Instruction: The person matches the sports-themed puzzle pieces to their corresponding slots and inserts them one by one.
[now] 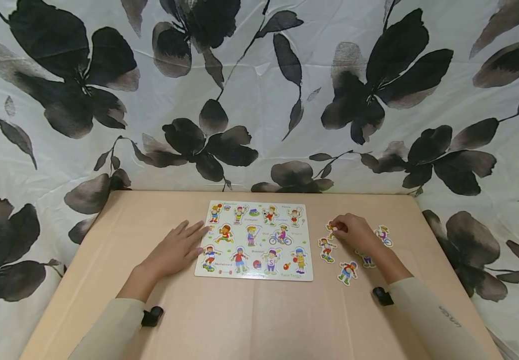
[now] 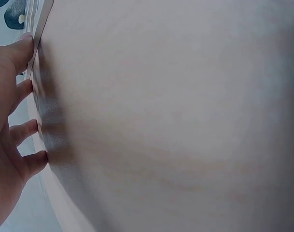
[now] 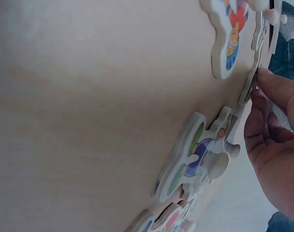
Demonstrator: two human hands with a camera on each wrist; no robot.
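A white puzzle board (image 1: 261, 275) printed with cartoon children at sports lies flat on the table. My left hand (image 1: 173, 252) rests at the board's left edge, fingers spread and touching it; the left wrist view shows the fingertips (image 2: 36, 162) along that edge. To the right of the board, my right hand (image 1: 358, 234) pinches a small child-shaped puzzle piece (image 1: 331, 229) between thumb and fingers, low over the table. That piece (image 3: 250, 87) appears edge-on in the right wrist view, its knob hidden by the fingers.
Several loose knobbed pieces lie around the right hand: one (image 1: 326, 250) near the board, one (image 1: 347, 273) in front, one (image 1: 367, 260) partly under the forearm, one (image 1: 383, 236) beyond it. Behind the wooden table (image 1: 259, 320) hangs a floral cloth (image 1: 268, 120).
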